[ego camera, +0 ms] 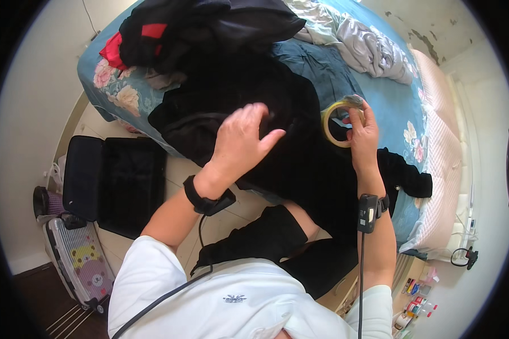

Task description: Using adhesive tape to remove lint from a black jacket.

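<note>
My right hand [363,137] grips a roll of yellowish adhesive tape [327,127] by its right side, with the ring facing up at me. A grey, fuzzy patch [353,100] shows at the top of the roll. To the left, my left hand [241,135] hovers with thumb and fingers apart and nothing in it. Beneath both hands a black garment [275,165] is spread over the bed's near edge and hangs down towards my legs. One black sleeve [407,174] stretches out to the right across the bedding.
More dark clothing with red patches [212,29] is heaped on the blue floral bed [390,110]. A grey crumpled cover [367,51] lies behind. At left, a black suitcase [131,182] lies open on the floor near a silver bear-print suitcase [82,262] and a purple basket [54,202].
</note>
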### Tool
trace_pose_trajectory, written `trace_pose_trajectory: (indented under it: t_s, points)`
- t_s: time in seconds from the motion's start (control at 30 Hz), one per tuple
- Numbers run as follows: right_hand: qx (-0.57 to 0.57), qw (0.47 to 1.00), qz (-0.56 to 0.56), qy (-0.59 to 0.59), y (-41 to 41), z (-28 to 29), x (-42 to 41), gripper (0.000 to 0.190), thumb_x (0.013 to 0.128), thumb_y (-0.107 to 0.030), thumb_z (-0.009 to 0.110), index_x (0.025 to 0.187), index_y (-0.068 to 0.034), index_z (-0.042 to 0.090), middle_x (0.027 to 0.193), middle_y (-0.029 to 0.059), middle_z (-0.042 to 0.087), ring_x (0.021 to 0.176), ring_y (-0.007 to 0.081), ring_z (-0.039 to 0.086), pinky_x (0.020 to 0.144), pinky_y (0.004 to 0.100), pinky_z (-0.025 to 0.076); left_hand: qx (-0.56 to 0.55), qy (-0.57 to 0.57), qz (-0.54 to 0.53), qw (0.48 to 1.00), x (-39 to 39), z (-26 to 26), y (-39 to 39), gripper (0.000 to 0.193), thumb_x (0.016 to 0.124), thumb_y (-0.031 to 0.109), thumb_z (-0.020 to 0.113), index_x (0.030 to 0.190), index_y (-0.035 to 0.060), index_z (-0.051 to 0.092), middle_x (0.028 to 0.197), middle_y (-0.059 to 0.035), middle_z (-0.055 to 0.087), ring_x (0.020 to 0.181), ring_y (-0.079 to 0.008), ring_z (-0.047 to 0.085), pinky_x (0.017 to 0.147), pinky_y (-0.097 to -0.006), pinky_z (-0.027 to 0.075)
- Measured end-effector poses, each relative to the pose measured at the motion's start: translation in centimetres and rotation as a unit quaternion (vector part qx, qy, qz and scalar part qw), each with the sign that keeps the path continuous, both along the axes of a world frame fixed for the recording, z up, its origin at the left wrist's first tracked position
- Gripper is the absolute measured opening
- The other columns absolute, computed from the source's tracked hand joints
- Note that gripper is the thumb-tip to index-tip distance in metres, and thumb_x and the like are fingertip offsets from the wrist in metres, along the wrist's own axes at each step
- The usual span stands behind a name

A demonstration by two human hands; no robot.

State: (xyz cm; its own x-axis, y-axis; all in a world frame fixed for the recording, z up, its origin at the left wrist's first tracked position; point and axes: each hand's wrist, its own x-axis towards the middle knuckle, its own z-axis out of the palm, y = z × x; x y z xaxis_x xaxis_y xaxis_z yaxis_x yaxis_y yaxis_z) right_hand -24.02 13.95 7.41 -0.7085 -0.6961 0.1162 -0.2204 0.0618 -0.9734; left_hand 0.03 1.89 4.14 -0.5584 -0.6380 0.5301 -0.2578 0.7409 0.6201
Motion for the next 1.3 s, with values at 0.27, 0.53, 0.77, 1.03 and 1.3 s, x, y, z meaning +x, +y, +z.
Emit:
trace_pose_trajectory:
  t_s: [0.27,0.53,0.77,1.03,1.3]
  points:
    - [-0.060,0.976,0.064,0.199,-2.1,6.1,2.9,0.035,0.098,-0.014,0.063,0.132,-0.011,0.060,0.097,0.0032,0.064,0.081,0.0096,0.057,0.065,0.0260,0.047,-0.027,0.029,-0.146,0.989,1.9,-4.5,4.9,0.024,0.074,0.007,0.074,0.095,0.0013,0.064,0.096,-0.0137,0.060,0.086,-0.0338,0.060,0.071,-0.0412,0.052]
    - [0.176,0.826,0.170,0.508,-8.6,-2.3,5.1,0.025,0.092,-0.019,0.061,0.114,-0.009,0.067,0.098,0.0147,0.069,0.092,0.0351,0.067,0.082,0.0450,0.055,-0.115,-0.037,-0.190,0.974,1.3,-5.8,4.9,0.011,0.079,0.008,0.068,0.089,0.0059,0.061,0.089,-0.0083,0.055,0.081,-0.0268,0.062,0.068,-0.0382,0.055]
    - [0.034,0.997,-0.059,-0.046,-3.1,-0.2,-3.3,0.028,0.099,-0.029,0.061,0.122,-0.013,0.063,0.107,0.0012,0.069,0.083,0.0107,0.058,0.067,0.0266,0.046,-0.121,-0.024,-0.205,0.971,2.2,-6.9,4.7,0.009,0.080,0.010,0.070,0.087,0.0087,0.064,0.089,-0.0069,0.055,0.072,-0.0248,0.062,0.057,-0.0365,0.054]
    - [-0.024,0.923,0.102,0.370,-2.2,4.7,0.3,0.030,0.098,-0.017,0.061,0.127,-0.008,0.061,0.115,0.0067,0.069,0.090,0.0168,0.064,0.075,0.0321,0.053,-0.142,-0.047,-0.184,0.972,2.4,-7.6,4.8,0.011,0.079,0.010,0.068,0.088,0.0104,0.062,0.090,-0.0040,0.055,0.076,-0.0243,0.064,0.062,-0.0347,0.057]
    - [0.105,0.988,0.097,0.062,-3.5,-4.4,-1.6,0.033,0.099,-0.021,0.059,0.129,-0.007,0.062,0.107,0.0046,0.069,0.088,0.0132,0.062,0.074,0.0293,0.051,-0.138,-0.054,-0.166,0.975,2.8,-8.1,5.3,0.011,0.082,0.012,0.067,0.093,0.0116,0.064,0.093,-0.0048,0.058,0.070,-0.0229,0.064,0.055,-0.0344,0.056]
